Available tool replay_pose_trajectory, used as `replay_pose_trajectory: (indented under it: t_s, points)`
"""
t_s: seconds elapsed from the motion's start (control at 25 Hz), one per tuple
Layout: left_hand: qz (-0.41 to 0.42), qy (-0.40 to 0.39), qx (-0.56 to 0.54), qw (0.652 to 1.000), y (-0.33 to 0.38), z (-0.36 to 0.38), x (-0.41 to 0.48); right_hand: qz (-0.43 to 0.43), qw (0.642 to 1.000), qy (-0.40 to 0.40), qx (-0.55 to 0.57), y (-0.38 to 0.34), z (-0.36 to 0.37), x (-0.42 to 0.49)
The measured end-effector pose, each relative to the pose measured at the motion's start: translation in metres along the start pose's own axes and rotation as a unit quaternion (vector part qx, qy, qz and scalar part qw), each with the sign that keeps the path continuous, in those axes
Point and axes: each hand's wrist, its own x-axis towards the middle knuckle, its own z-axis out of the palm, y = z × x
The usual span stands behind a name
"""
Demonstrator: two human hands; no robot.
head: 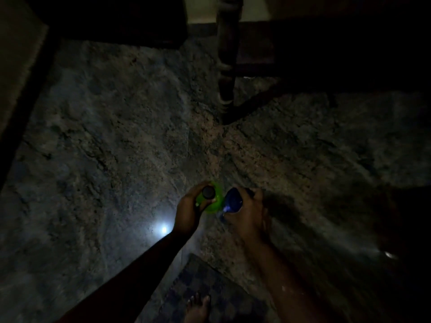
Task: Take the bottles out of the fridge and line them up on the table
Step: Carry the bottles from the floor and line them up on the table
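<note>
Green bottle [210, 199] gripped in left hand [187, 213]; blue bottle [233, 200] gripped in right hand [247, 214], the two touching above open stone floor [105, 148]. Furniture leg [226, 66] ahead; mat [210, 287] and foot [198, 308] below.

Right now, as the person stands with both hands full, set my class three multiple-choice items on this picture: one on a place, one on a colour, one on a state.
1. Where is the bare foot?
A. on the checked mat
B. against the wooden leg
C. on a chair

2. What colour is the bottle in the left hand?
A. red
B. green
C. white

3. How is the blue bottle held?
A. lying on the floor
B. gripped in the right hand
C. standing on a table

Answers: 1 A, the toes rest on the mat; 2 B, the green bottle shows bright green under its dark cap; 3 B, fingers wrap it above the floor.
</note>
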Motion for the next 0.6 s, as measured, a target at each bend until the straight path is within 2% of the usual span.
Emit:
replay_pose_trajectory:
  t_s: [0.12, 0.28, 0.6]
  points:
    - [0.028, -0.003, 0.019, 0.999, 0.081, -0.012, -0.013, -0.016, 0.999, 0.020, -0.026, -0.028, -0.084, -0.038]
    - [0.097, 0.011, 0.069, 0.993, 0.205, 0.000, -0.031, -0.082, 0.994, 0.069, -0.014, -0.047, -0.198, -0.080]
    - [0.155, 0.114, 0.007, 0.981, 0.391, 0.082, -0.068, -0.212, 0.967, 0.124, 0.066, -0.041, -0.407, -0.130]
